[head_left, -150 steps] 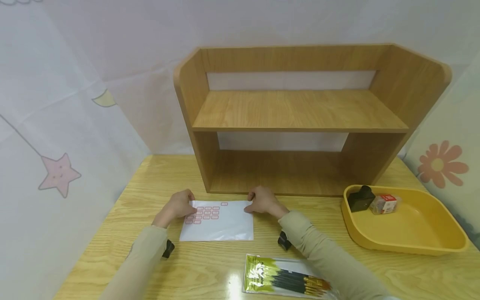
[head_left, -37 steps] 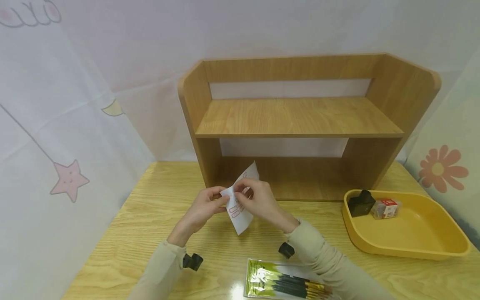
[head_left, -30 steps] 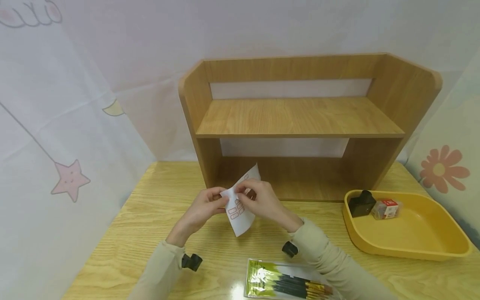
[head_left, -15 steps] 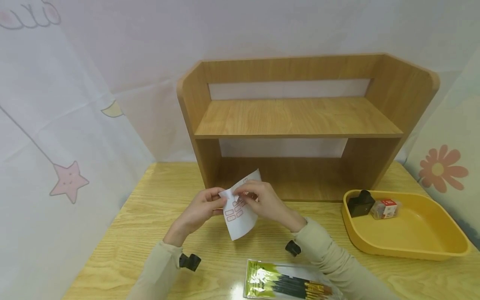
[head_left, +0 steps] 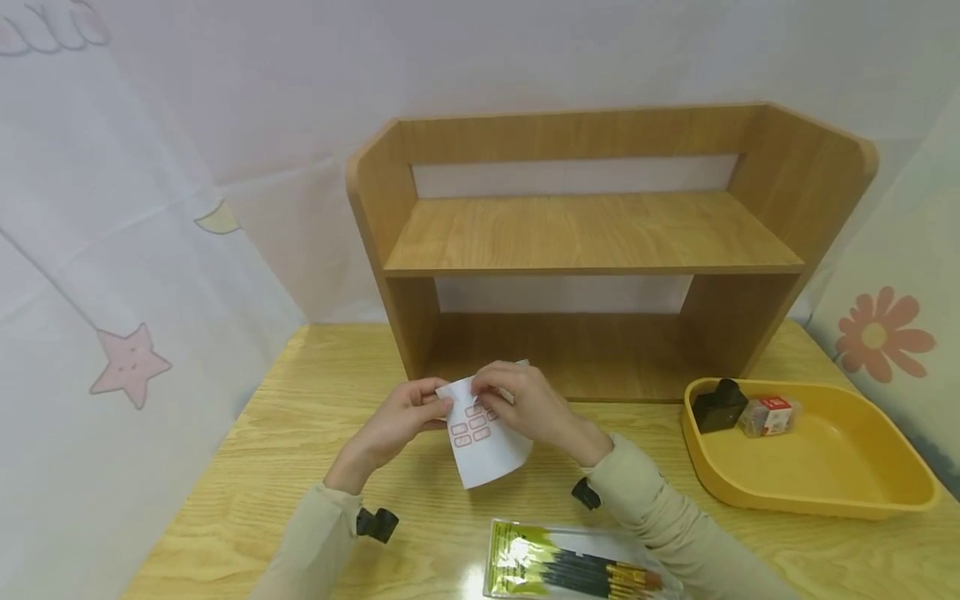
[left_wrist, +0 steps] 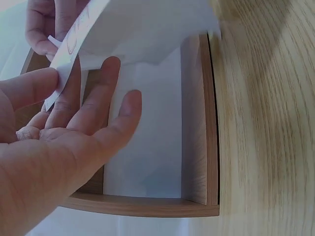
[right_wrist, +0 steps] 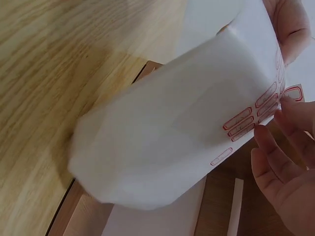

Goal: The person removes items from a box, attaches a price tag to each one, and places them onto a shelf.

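A white sticker sheet printed with rows of red-bordered labels is held bent above the table, in front of the shelf. My left hand pinches its left edge between thumb and forefinger; in the left wrist view the other fingers stretch out behind it. At the sheet's upper edge is my right hand, thumb and forefinger together. The right wrist view shows it pinching a small red-bordered label that sticks out past the edge. In the left wrist view, a white tab shows near the right fingers.
A two-tier wooden shelf stands behind the hands. To the right, a yellow tray contains a black object and a small clear pack with a red-and-white label. A plastic pack of paintbrushes lies at the front.
Five seconds ago the sheet lay flat with both hands at its edges; now it is lifted and bent. Over the last second its printed face has turned toward the head camera, its far corner dropping.
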Demonstrator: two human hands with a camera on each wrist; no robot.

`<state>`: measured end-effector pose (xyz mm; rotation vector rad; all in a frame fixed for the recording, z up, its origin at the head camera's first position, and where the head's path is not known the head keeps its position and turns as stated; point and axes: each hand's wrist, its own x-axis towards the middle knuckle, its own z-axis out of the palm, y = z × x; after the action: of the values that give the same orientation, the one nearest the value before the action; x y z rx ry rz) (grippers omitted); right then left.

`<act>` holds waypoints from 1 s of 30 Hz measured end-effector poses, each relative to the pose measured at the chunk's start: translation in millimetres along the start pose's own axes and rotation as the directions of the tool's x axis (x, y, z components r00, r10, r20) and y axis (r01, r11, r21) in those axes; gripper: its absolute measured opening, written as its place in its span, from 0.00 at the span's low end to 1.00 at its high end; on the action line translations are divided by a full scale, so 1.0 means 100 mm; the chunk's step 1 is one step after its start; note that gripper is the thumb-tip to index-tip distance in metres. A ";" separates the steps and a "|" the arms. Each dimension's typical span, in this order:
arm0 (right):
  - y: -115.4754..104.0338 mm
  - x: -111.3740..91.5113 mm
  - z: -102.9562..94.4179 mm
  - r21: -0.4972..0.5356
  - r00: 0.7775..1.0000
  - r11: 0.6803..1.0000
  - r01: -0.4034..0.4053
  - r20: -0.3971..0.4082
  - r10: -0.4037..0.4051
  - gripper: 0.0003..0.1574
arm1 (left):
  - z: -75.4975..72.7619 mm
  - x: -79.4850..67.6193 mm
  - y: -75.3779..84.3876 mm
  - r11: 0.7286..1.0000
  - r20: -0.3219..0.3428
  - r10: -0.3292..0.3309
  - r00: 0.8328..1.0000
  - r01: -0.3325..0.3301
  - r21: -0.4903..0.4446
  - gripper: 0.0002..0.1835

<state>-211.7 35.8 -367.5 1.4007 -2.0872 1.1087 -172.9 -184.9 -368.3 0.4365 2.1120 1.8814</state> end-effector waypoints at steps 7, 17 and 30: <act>-0.03 -0.01 -0.04 -0.001 0.996 0.998 -0.060 -0.070 0.059 0.10 | -0.06 -0.03 -0.07 1.000 -0.047 -0.015 0.999 0.015 -0.003 0.17; -0.16 -0.08 -0.25 0.285 0.929 0.905 -0.315 -0.104 0.356 0.06 | -0.32 -0.17 -0.27 0.990 -0.156 -0.111 0.981 0.122 0.065 0.16; -0.08 -0.47 -0.48 0.371 0.894 0.833 -0.411 -0.015 0.448 0.04 | -0.64 -0.34 -0.50 0.941 -0.277 -0.230 0.933 0.286 0.181 0.21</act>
<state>-189.9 99.3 -367.2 0.9968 -2.2675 1.7818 -169.5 -262.0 -410.5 -0.0481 2.4152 1.6327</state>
